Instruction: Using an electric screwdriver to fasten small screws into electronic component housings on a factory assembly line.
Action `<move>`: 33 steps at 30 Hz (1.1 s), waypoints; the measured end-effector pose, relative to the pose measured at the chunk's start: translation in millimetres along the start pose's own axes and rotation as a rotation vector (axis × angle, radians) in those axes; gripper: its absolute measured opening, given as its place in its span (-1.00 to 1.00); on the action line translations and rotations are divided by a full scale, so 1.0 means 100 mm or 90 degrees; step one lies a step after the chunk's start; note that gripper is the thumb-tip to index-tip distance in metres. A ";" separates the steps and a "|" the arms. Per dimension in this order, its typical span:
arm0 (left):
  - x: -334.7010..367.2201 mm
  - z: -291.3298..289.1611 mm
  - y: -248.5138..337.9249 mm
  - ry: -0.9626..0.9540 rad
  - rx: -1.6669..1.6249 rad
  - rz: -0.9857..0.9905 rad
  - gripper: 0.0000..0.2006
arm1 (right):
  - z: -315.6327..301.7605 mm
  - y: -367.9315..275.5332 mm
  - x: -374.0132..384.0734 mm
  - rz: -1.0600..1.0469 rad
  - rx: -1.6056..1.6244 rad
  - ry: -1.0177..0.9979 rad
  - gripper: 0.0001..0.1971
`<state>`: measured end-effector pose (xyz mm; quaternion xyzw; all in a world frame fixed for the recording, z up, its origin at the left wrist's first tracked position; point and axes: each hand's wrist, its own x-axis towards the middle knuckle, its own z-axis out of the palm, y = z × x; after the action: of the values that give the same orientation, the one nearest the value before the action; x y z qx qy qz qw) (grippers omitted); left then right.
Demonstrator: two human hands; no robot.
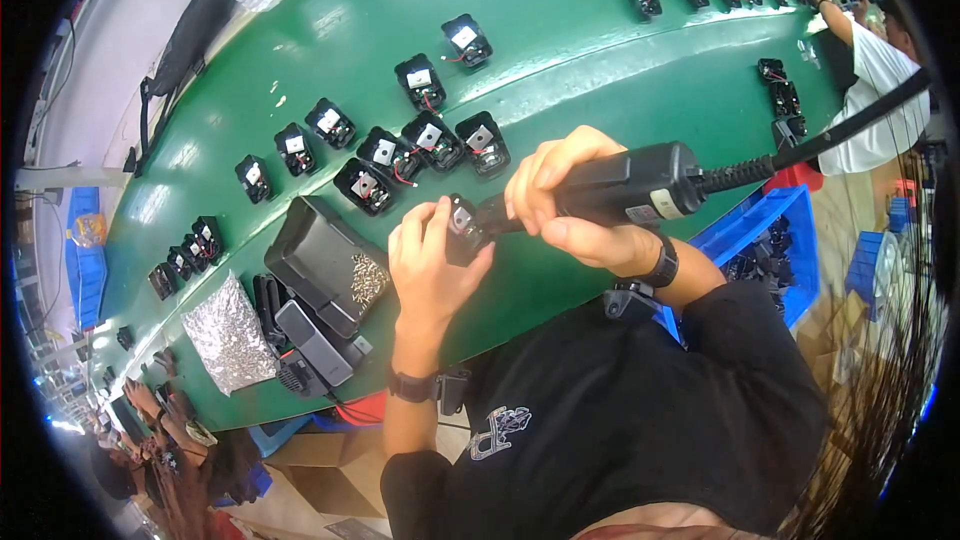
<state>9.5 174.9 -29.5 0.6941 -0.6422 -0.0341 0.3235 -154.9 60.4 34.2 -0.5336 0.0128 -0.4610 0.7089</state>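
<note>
My right hand [572, 190] is wrapped round a thick black corded electric screwdriver [630, 185], held nearly level with its nose toward the left. My left hand [432, 265] grips a small black plastic housing [463, 225] with a pale square piece inside. The screwdriver's nose meets the housing's right side; its tip is hidden there. Just beyond my hands, several similar open housings [436, 140] lie on the green table [560, 70], some with red wires. Left of my left hand stands a black bin [312, 245] with small metal screws [368, 280] in one corner.
A silver bag [228, 335] and a grey-black device [315, 340] lie by the bin. A blue crate [800, 260] of black parts stands at my right. The screwdriver's cable [850, 125] runs up right. A co-worker [880, 80] sits far right; other people's hands [145, 400] show lower left.
</note>
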 end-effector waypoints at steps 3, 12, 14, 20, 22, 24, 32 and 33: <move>0.02 -0.02 0.03 0.003 -0.034 -0.014 -0.31 | 0.01 0.03 0.02 0.003 0.001 -0.009 -0.69; 0.05 0.01 0.01 0.004 -0.060 -0.016 -0.32 | 0.03 0.19 0.07 -0.006 -0.009 -0.018 -0.68; 0.04 0.00 0.00 0.004 -0.055 -0.013 -0.32 | 0.06 0.20 0.07 0.005 0.006 -0.002 -0.70; 0.03 0.03 -0.05 0.041 -0.060 0.018 -0.37 | 0.07 0.22 0.12 -0.015 -0.050 -0.099 -0.74; 0.01 0.05 -0.07 0.055 -0.062 0.019 -0.38 | 0.08 0.21 0.15 -0.007 -0.063 -0.115 -0.76; 0.03 0.08 -0.09 0.071 -0.062 0.019 -0.39 | 0.10 0.22 0.19 -0.054 -0.139 -0.169 -0.78; -0.03 0.12 -0.09 0.078 -0.021 0.042 -0.44 | 0.23 0.24 0.27 -0.112 -0.249 -0.237 -0.80; -0.04 0.15 -0.09 0.075 -0.017 0.038 -0.43 | 0.20 0.25 0.22 -0.098 -0.259 -0.217 -0.80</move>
<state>9.4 172.7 -47.0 0.6710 -0.6423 0.0079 0.3704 -116.3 61.0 34.2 -0.7341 -0.0547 -0.4051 0.5422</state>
